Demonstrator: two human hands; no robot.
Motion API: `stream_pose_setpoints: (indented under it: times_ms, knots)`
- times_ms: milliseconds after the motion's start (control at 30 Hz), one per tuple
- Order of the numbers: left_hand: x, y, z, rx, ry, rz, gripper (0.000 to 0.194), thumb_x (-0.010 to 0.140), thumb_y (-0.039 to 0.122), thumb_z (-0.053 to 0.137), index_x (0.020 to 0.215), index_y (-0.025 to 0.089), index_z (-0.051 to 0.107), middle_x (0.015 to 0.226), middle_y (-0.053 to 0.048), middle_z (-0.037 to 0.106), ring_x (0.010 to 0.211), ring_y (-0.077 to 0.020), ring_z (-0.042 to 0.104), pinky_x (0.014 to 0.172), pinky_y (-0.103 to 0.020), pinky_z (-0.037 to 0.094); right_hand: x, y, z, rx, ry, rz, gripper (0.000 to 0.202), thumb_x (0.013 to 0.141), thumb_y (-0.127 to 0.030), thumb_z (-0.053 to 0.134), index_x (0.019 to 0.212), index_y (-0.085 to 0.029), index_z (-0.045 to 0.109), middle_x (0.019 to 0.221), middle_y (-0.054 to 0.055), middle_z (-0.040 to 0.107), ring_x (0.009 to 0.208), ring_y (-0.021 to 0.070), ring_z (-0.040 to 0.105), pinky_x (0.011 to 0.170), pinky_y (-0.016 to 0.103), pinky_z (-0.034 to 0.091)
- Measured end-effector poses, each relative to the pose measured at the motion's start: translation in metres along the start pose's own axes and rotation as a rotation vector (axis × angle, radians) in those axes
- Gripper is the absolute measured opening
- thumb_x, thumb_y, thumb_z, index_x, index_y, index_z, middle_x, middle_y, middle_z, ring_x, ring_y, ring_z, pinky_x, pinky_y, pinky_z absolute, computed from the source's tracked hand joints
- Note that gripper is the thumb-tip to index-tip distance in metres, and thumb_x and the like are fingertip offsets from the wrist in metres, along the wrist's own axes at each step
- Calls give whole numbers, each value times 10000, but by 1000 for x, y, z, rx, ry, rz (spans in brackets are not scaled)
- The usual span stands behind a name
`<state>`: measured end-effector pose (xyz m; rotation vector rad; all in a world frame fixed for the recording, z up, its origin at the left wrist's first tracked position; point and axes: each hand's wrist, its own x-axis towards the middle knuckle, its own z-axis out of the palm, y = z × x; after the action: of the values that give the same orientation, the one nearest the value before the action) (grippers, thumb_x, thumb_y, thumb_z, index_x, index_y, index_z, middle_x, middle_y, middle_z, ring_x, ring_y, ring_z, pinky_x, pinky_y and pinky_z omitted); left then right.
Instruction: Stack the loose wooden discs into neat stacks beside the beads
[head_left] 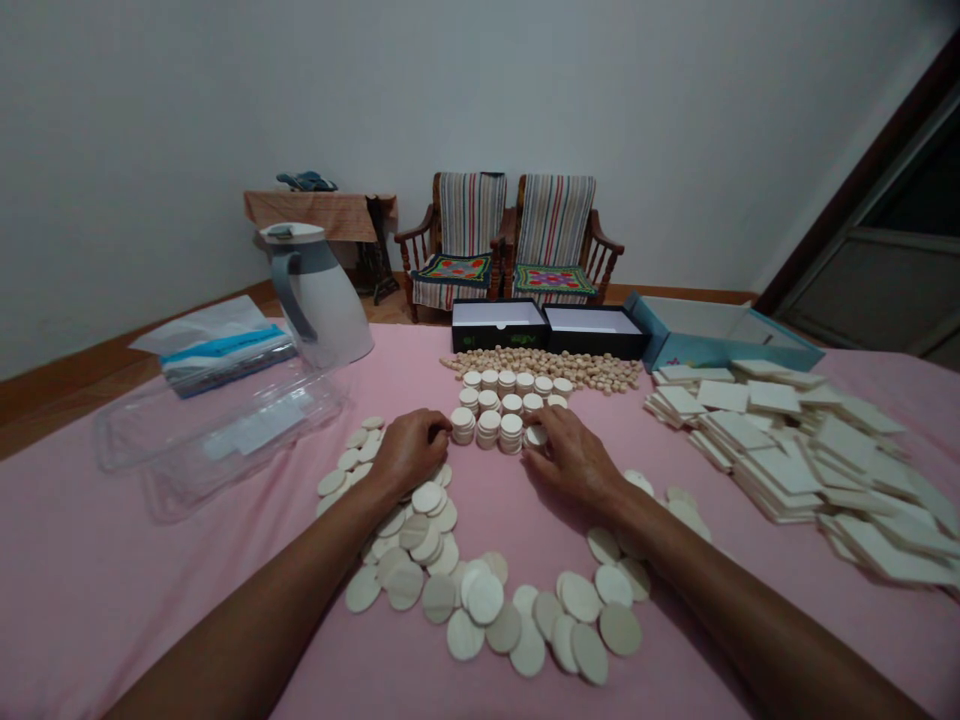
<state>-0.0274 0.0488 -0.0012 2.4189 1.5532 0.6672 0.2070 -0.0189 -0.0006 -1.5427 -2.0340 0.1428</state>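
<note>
Rows of stacked round wooden discs [511, 428] stand on the pink cloth in front of me. My right hand [571, 458] has its thumb and fingers around the short disc stack [535, 436] at the near right end of the rows. Beside the near left stack [463, 424] is my left hand [411, 450], its fingers curled together; whether anything is in them is hidden. Loose wooden discs [439, 598] lie scattered in a curve below both hands, partly under my left wrist and right forearm.
Small wooden beads [540, 366] lie behind the stacks, before two black boxes [499, 338] and a blue box [731, 350]. Square wooden tiles [780, 465] are heaped at right. At left are a white jug [334, 310], clear plastic packaging [247, 440] and a tissue pack [225, 355].
</note>
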Motion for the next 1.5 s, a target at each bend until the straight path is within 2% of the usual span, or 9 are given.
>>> stream_pose_setpoints:
  times_ms: [800,900,1000,1033,1133,1233,1367,1500]
  knots:
    - [0,0,-1,-2,4,6,252,746,167,492,872,182,709,864,-48,716,773,-182,638,665,-248,437,3,0,5,4,-32,42,248,784,-171,493,1029,-201,518,989,75,581,909,202,508,771,302,383]
    - [0,1,-1,0,4,10,251,746,170,492,872,184,708,865,-47,716,772,-183,638,667,-249,437,4,0,-5,-29,-42,30,227,787,-215,516,1014,-198,523,976,74,582,899,204,515,750,302,387]
    - [0,1,0,-6,5,8,248,752,178,491,871,183,708,867,-50,717,770,-185,641,673,-253,442,5,7,-30,-88,-76,47,226,779,-261,541,991,-184,525,996,87,587,885,208,530,714,300,393]
    - [0,1,0,-8,4,8,248,754,180,490,871,184,709,868,-49,717,771,-186,642,675,-253,444,4,11,-40,-106,-112,75,201,780,-252,532,969,-182,532,983,86,598,854,201,541,685,293,391]
    - [0,0,0,-5,4,7,250,751,179,491,875,184,709,875,-48,718,777,-187,644,679,-253,447,-3,27,-67,-202,-358,201,132,763,-272,551,859,-187,580,857,72,640,719,185,556,594,283,356]
    - [1,-1,0,0,2,6,253,752,185,491,883,186,707,878,-46,718,780,-186,642,676,-252,445,-12,43,-82,-314,-535,242,94,731,-258,564,785,-190,600,827,80,649,718,196,564,577,285,324]
    - [2,-3,1,1,-1,7,256,751,189,488,883,180,707,870,-48,718,765,-186,637,665,-254,437,-18,57,-86,-362,-638,282,181,652,-222,597,829,-190,607,869,76,647,764,206,571,595,277,336]
    - [2,-3,2,4,-2,8,257,752,194,485,878,178,708,871,-51,716,748,-182,631,656,-255,427,-17,61,-88,-335,-680,285,205,641,-205,589,843,-181,609,879,74,640,782,204,571,614,271,362]
